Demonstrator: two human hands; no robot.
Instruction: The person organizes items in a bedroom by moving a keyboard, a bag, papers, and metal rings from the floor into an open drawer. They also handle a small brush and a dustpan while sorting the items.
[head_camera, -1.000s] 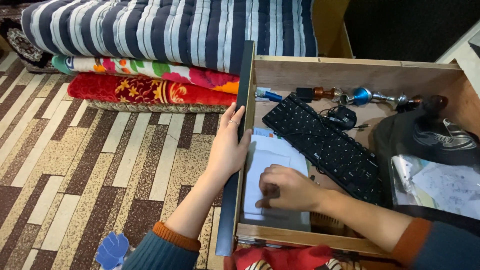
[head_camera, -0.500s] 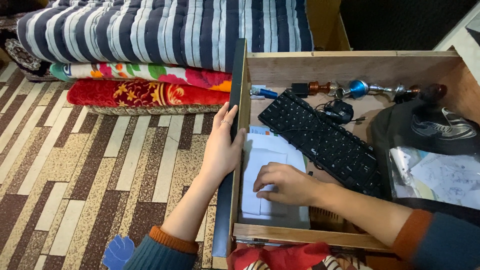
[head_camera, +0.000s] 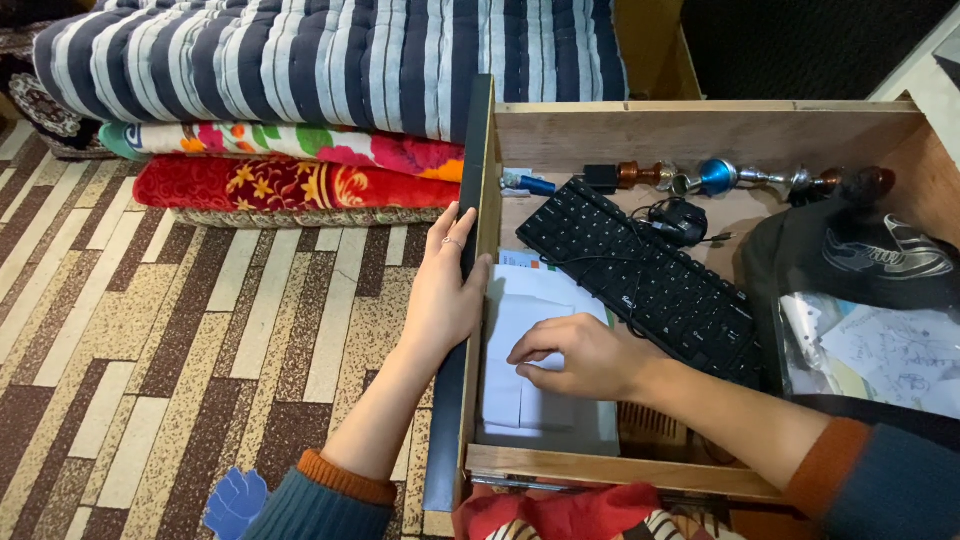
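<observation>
An open wooden drawer (head_camera: 620, 468) lies in front of me. My left hand (head_camera: 445, 290) grips its dark front panel (head_camera: 462, 300), thumb inside, fingers outside. My right hand (head_camera: 582, 356) rests inside the drawer, fingers pressed flat on a stack of white papers and envelopes (head_camera: 525, 395) at the near left corner. Its fingers are together and hold nothing. A black keyboard (head_camera: 640, 275) lies diagonally just right of the papers.
A black mouse (head_camera: 682, 218) with cable, a blue metal knob (head_camera: 716, 176) and small brown parts lie along the drawer's back wall. A black bag (head_camera: 860, 255) and a clear sleeve of papers (head_camera: 880, 350) fill the right. Folded striped and floral blankets (head_camera: 300, 110) stack on the patterned carpet (head_camera: 150, 340).
My right hand has slid a little away from me along the white papers. My left hand stays on the drawer front. The view shifted slightly a second ago.
</observation>
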